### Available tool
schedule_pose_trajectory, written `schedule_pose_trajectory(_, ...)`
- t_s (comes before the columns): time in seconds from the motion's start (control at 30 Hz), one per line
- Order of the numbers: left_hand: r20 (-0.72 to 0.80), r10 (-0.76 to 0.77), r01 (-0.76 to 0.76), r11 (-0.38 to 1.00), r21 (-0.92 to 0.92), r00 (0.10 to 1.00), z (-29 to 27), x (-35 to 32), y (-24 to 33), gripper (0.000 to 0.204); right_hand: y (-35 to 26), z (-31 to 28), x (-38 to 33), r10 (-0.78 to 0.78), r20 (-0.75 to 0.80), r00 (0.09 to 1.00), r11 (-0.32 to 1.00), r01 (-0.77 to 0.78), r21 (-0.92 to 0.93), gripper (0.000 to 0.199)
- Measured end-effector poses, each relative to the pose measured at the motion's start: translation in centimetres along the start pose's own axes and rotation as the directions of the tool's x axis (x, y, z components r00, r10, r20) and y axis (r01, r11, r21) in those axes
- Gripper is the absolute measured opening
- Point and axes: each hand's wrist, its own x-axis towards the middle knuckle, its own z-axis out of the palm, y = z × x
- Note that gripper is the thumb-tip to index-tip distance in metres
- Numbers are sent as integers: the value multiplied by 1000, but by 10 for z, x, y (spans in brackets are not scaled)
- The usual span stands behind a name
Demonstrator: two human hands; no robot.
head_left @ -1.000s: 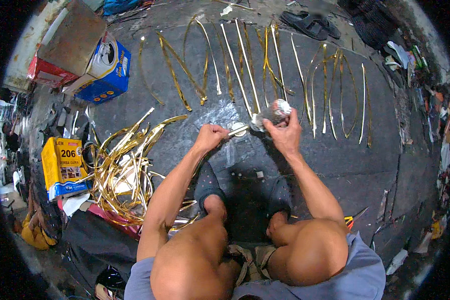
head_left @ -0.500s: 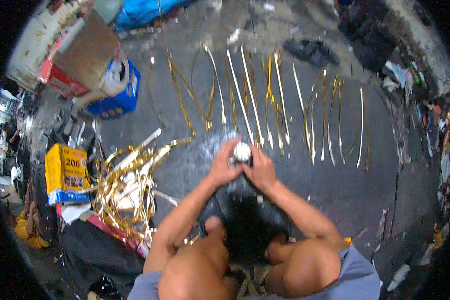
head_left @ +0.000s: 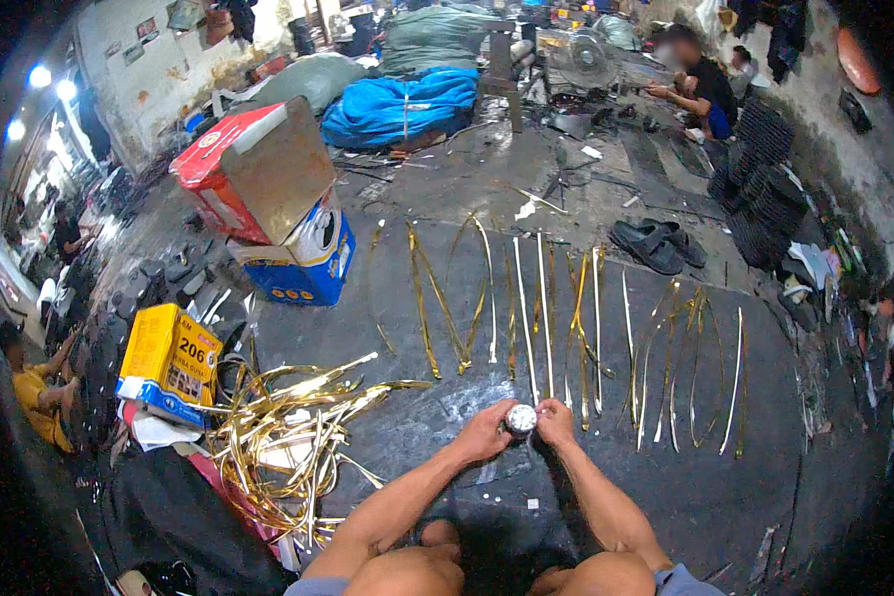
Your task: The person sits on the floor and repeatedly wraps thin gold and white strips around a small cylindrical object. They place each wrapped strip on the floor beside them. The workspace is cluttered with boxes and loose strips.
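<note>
My left hand [head_left: 484, 434] is closed round the side of a small round can [head_left: 521, 419] with a whitish top, held low over the dark mat [head_left: 437, 422]. Just right of the can, my right hand [head_left: 556, 424] has its fingers drawn together at the near end of a white strip [head_left: 545, 318]; whether they pinch it is too small to tell. Narrow gold strips [head_left: 423, 298] and white ones lie spread in a row across the mat beyond my hands. To the left sits a tangled heap of gold strips [head_left: 278, 437].
A yellow and blue box [head_left: 169, 363] stands beside the heap. Behind it, a red open carton [head_left: 258, 169] rests on a blue box [head_left: 313, 263]. Dark sandals [head_left: 656, 245] lie far right, below a seated person [head_left: 703, 89]. A blue bundle [head_left: 399, 107] lies at the back.
The view has tilted up, showing more of the room. My hands were together round the can; now the right has come off to its right side, while the left still holds it.
</note>
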Motion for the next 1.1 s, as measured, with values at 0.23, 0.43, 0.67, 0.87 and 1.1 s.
schedule_pose_trajectory(0.23,-150,-20,44,986,160,989,10,-16,-7,51,-77,-56,-17,454,394,799,346,-566,748,7)
schedule_pose_trajectory(0.43,1,-48,48,998,42,999,-1,-11,-6,58,-215,-210,-59,31,281,959,145,-283,948,13)
schedule_pose_trajectory(0.67,-32,35,-32,994,100,999,6,-7,-18,54,-312,-319,-52,-173,-51,984,279,98,955,16)
schedule_pose_trajectory(0.87,-205,-102,82,991,-104,973,-50,0,-31,57,-362,-326,108,-314,-83,946,594,264,760,22)
schedule_pose_trajectory(1.1,-656,-121,571,624,533,745,-226,-62,-190,56,-343,-289,162,-189,-446,875,487,478,731,11)
